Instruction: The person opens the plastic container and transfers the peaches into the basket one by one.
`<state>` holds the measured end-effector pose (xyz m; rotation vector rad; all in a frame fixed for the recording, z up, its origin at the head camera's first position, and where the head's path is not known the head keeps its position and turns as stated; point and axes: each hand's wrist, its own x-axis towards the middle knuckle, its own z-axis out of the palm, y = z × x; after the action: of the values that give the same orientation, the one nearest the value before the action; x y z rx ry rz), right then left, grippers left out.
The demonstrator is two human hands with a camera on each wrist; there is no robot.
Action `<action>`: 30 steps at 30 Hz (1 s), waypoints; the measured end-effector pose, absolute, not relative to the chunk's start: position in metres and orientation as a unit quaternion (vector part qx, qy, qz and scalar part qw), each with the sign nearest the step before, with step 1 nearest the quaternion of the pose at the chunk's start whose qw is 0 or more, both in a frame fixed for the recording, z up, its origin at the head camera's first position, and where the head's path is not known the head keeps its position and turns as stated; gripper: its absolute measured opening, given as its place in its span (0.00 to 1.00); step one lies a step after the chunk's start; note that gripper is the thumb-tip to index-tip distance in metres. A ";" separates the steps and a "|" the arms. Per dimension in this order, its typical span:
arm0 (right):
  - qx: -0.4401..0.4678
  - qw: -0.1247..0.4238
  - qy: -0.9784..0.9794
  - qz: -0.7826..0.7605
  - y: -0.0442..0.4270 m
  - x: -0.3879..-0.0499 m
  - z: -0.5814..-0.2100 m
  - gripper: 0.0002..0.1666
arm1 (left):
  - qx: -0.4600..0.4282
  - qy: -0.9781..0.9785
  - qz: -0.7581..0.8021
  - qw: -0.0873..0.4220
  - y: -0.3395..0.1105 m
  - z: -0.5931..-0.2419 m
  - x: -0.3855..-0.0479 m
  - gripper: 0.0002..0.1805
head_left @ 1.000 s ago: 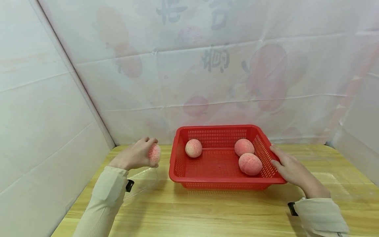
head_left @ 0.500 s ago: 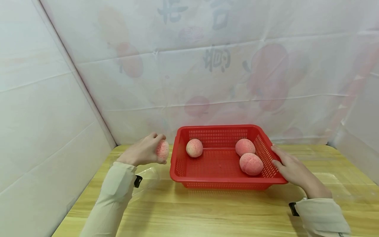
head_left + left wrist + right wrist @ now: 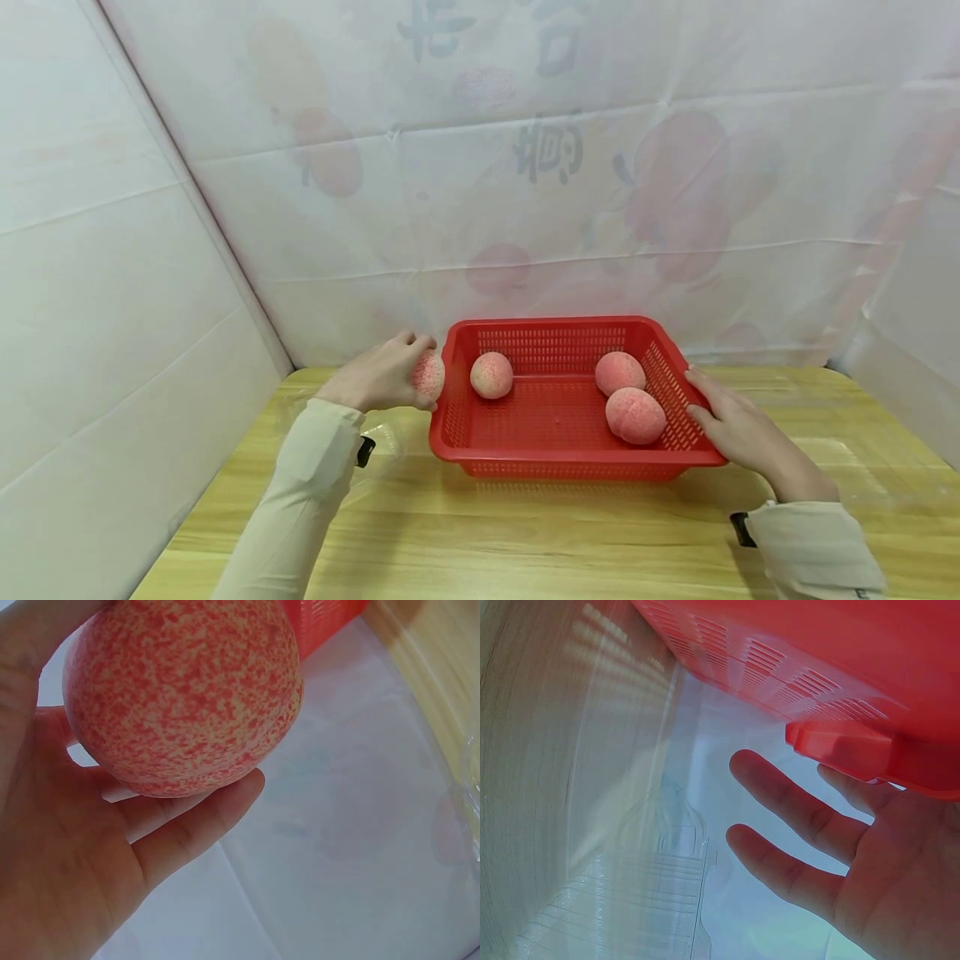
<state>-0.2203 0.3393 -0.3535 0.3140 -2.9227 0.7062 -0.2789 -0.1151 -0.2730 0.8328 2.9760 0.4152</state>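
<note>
My left hand (image 3: 382, 377) grips a speckled pink peach (image 3: 429, 375) just off the left rim of a red plastic basket (image 3: 555, 457). In the left wrist view, the held peach (image 3: 187, 690) lies against curled fingers (image 3: 202, 825). Inside the basket, a pale pink peach (image 3: 492, 375) sits at the left. Two more peaches rest together at the right: one behind (image 3: 618, 373) and one in front (image 3: 636, 415). My right hand (image 3: 738, 429) holds the basket's right rim, thumb over the edge. In the right wrist view, its lower fingers (image 3: 795, 810) stretch out beneath the rim.
Clear plastic containers lie on the wooden table (image 3: 517, 542), one at the left (image 3: 382, 442) partly behind the left arm, another at the right (image 3: 836, 467). A white printed sheet (image 3: 555, 208) hangs behind the basket; white side sheets flank the table.
My left hand has carried its peach rightward and slightly up, from apart on the left to the basket's left rim. The right hand, basket and peaches inside keep their places.
</note>
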 end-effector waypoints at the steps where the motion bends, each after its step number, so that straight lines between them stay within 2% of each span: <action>1: 0.104 0.060 -0.965 0.233 0.339 -0.220 -0.354 0.34 | 0.267 0.955 0.132 0.013 -0.114 -0.273 -0.279 0.37; 16: 0.104 0.063 -0.965 0.233 0.340 -0.220 -0.354 0.34 | 0.270 0.956 0.108 0.032 -0.095 -0.268 -0.286 0.39; 30: 0.103 0.063 -0.965 0.232 0.340 -0.220 -0.354 0.34 | 0.300 0.950 0.086 0.019 -0.077 -0.264 -0.290 0.30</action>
<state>-0.2202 0.3398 -0.3540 0.3128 -2.9170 0.7011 -0.2897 -0.0772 -0.2644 0.9303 2.9479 0.2673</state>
